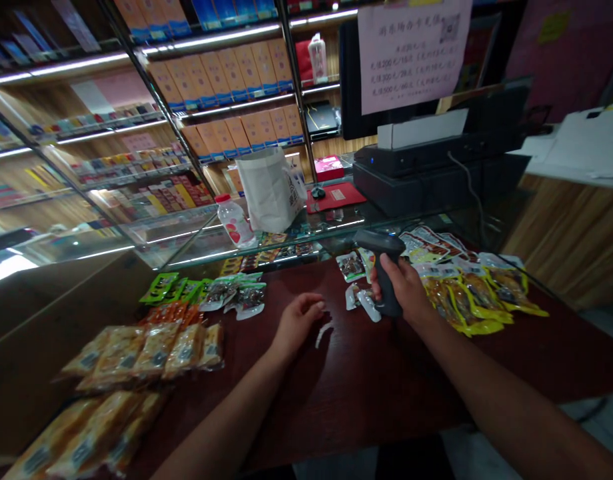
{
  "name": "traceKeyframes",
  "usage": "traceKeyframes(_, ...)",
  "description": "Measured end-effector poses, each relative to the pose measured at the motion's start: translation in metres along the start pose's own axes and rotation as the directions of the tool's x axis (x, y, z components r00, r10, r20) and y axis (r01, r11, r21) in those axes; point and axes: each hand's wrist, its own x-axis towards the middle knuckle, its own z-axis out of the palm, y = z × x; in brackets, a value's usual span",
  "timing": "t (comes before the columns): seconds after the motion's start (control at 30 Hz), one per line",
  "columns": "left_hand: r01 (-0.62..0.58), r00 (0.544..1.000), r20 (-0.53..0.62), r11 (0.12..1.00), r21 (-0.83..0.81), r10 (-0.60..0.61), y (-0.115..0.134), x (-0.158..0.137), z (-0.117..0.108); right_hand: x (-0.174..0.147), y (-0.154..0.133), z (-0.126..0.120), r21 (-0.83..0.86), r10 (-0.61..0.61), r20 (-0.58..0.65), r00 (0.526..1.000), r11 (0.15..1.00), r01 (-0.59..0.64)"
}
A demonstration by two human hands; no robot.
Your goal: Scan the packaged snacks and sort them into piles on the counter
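My right hand [404,293] is wrapped round the handle of a dark barcode scanner [386,270], held upright over the table with its head pointing left. Small clear snack packets [362,301] lie just beside the scanner's grip. My left hand [301,320] hovers above the dark red table [356,393], fingers loosely curled, thumb a little apart, with nothing visible in it. Below its fingertips a pale curved streak shows on the tabletop; I cannot tell whether it is a strip or a reflection. Left of that hand lie silver-and-green packets [246,300].
Bagged bread [154,350] and orange packets [171,312] lie at left by a cardboard box [46,333]. Yellow-edged food packs [466,297] lie at right. Behind stand a bottle [235,223], a white bag [266,190] and a monitor [350,80] on a glass counter.
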Motion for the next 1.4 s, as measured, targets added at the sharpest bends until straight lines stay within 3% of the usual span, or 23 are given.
traceKeyframes(0.07, -0.158, 0.987, 0.076, 0.954, 0.253, 0.144, -0.004, 0.008, 0.019, 0.004, 0.001, -0.003, 0.008, -0.011, -0.037, 0.999, 1.0, 0.012)
traceKeyframes(0.13, -0.317, 0.948, 0.153, 0.841, 0.439, 0.278, -0.005, 0.017, 0.037, 0.006, 0.004, -0.004, 0.006, -0.013, -0.056, 0.998, 1.0, 0.014)
traceKeyframes(0.2, -0.403, 0.915, 0.226, 0.732, 0.549, 0.334, -0.006, 0.026, 0.053, 0.008, 0.007, -0.005, -0.002, -0.011, -0.058, 0.998, 1.0, 0.011)
traceKeyframes(0.33, -0.427, 0.904, 0.297, 0.598, 0.678, 0.309, -0.012, 0.035, 0.08, 0.008, 0.011, -0.006, -0.014, -0.003, -0.055, 0.998, 1.0, 0.002)
traceKeyframes(0.43, -0.415, 0.909, 0.289, 0.599, 0.684, 0.3, -0.016, 0.035, 0.09, 0.009, 0.01, -0.005, -0.006, 0.004, -0.064, 0.998, 1.0, -0.005)
traceKeyframes(0.67, -0.472, 0.876, 0.167, 0.732, 0.491, 0.453, -0.005, 0.024, 0.079, 0.009, 0.007, -0.004, 0.008, -0.008, -0.065, 0.998, 1.0, 0.009)
traceKeyframes(0.77, -0.37, 0.926, 0.067, 0.854, 0.366, 0.372, 0.002, 0.017, 0.061, 0.008, 0.007, -0.003, -0.009, -0.014, -0.059, 0.998, 1.0, 0.013)
traceKeyframes(0.9, -0.155, 0.987, -0.015, 0.984, 0.087, 0.157, 0.01, 0.003, 0.035, 0.007, 0.011, -0.002, -0.064, 0.0, -0.015, 1.0, 0.998, -0.001)
traceKeyframes(1.07, -0.002, 1.0, 0.025, 0.998, -0.061, 0.003, 0.021, -0.019, 0.021, 0.003, 0.023, 0.0, -0.18, 0.054, 0.046, 0.997, 0.983, -0.045)
traceKeyframes(1.4, 0.128, 0.985, 0.146, 0.952, -0.278, -0.09, 0.018, -0.027, 0.019, -0.005, 0.042, 0.003, -0.384, 0.077, 0.058, 0.995, 0.922, -0.049)
